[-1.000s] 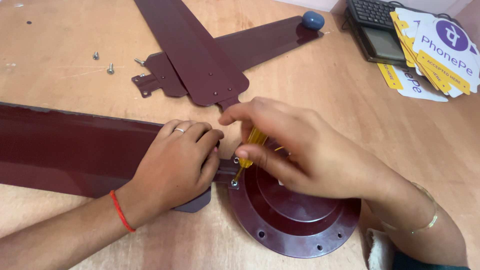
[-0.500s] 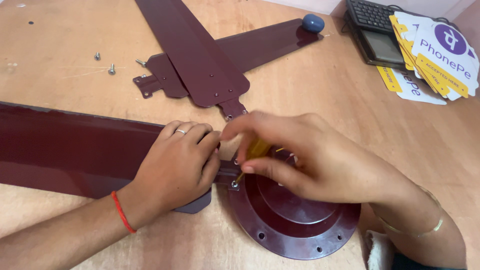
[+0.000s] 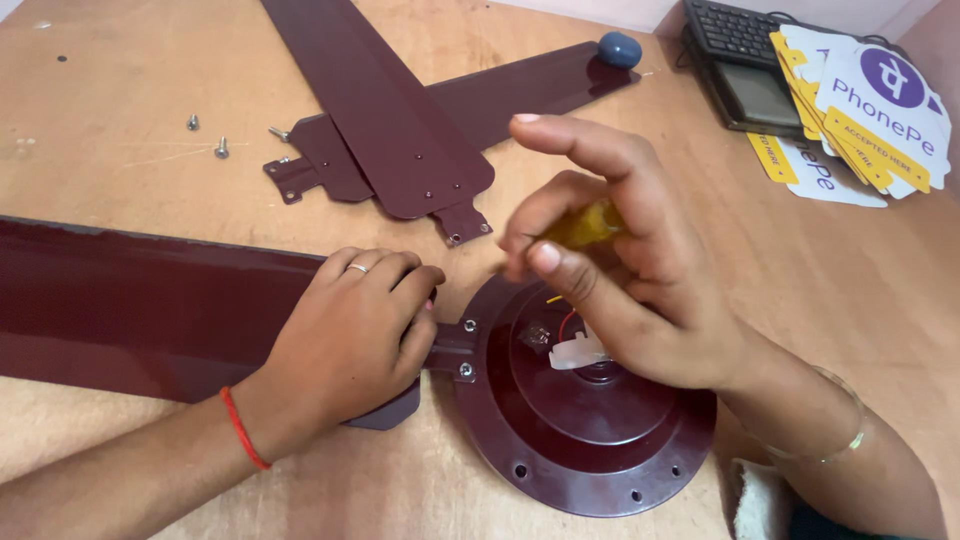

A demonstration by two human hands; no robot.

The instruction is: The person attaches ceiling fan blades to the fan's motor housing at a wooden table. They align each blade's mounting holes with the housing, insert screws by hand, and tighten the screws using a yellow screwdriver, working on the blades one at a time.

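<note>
My left hand point(image 3: 355, 335) presses flat on the end of a long maroon fan blade point(image 3: 140, 305), where its bracket meets the round maroon fan motor housing point(image 3: 590, 430). Two screws point(image 3: 466, 347) sit in that bracket. My right hand point(image 3: 620, 270) is raised above the housing, its fingers closed around a yellow-handled screwdriver point(image 3: 585, 225) whose shaft is blurred. A white connector with thin wires point(image 3: 575, 350) shows in the housing's centre.
Two more maroon blades point(image 3: 400, 130) lie crossed at the back of the wooden table point(image 3: 120, 70). Loose screws point(image 3: 205, 135) rest left of them. A blue knob point(image 3: 620, 48) sits on one blade's tip. A keyboard point(image 3: 735, 30), a small dark device and printed cards point(image 3: 860, 110) lie back right.
My right hand has lifted the screwdriver up off the bracket screw and away from the housing. The left hand has stayed on the blade.
</note>
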